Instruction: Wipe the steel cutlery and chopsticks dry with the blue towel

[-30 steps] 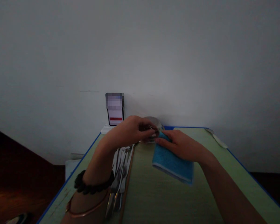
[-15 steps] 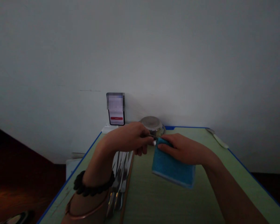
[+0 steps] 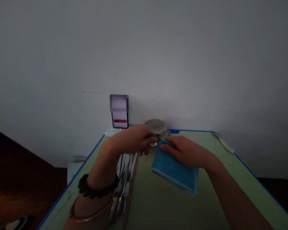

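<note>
My left hand (image 3: 138, 140) is closed on a thin metal utensil (image 3: 156, 137), pinched between thumb and fingers. Only a short stretch of it shows, so I cannot tell which kind it is. My right hand (image 3: 182, 150) grips a folded blue cloth (image 3: 175, 169) with a pale edge. The top corner of the cloth wraps the other end of the utensil, hiding it. Both hands are close together above the table. Below my left wrist lie several pieces of metal cutlery (image 3: 122, 188) side by side, partly covered by my forearm.
An upturned metal bowl (image 3: 156, 126) sits by the wall behind my hands. A phone (image 3: 120, 116) stands on a white holder (image 3: 113, 131) at the back left. At the far right edge of the green table (image 3: 158, 207) lies a white-handled knife (image 3: 224, 143).
The cloth's lower part has swung slightly left, and my right hand has shifted a little left and up. My left hand keeps its hold on the utensil.
</note>
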Demonstrator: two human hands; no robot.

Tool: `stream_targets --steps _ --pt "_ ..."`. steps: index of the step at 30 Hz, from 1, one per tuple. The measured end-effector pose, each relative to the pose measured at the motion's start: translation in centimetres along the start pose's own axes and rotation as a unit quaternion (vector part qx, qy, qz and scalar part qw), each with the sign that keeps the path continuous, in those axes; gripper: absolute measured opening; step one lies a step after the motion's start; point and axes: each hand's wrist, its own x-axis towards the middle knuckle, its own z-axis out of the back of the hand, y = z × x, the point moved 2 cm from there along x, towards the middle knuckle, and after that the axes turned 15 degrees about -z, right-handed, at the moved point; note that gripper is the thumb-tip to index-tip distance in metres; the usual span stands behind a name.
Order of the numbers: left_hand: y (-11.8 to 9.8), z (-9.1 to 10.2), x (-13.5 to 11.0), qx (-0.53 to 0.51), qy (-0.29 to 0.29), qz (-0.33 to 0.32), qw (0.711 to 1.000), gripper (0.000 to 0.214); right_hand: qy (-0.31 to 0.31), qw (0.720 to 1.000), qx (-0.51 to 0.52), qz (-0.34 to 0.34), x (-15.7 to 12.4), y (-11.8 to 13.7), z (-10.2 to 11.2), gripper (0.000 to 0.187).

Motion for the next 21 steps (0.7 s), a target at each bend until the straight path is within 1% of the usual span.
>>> stream_targets --steps 5,9,17,21 --pt "0.7 0.4 -0.7 0.001 0.005 0.016 1.0 0.034 0.034 0.999 0.004 0.012 -0.1 0.0 0.1 0.035" --pt "1.3 0.4 -1.3 -0.014 -0.006 0.017 1.0 0.035 0.05 0.999 0.002 0.009 -0.2 -0.1 0.3 0.035" --pt "2.7 0.6 -2.0 -0.025 -0.013 0.032 0.999 0.036 0.094 0.995 0.014 0.01 -0.3 -1.0 0.7 0.033" --pt "3.0 0.5 -1.8 -0.032 -0.019 0.003 0.999 0.037 0.091 0.996 0.009 0.016 -0.5 -1.1 1.0 0.031"
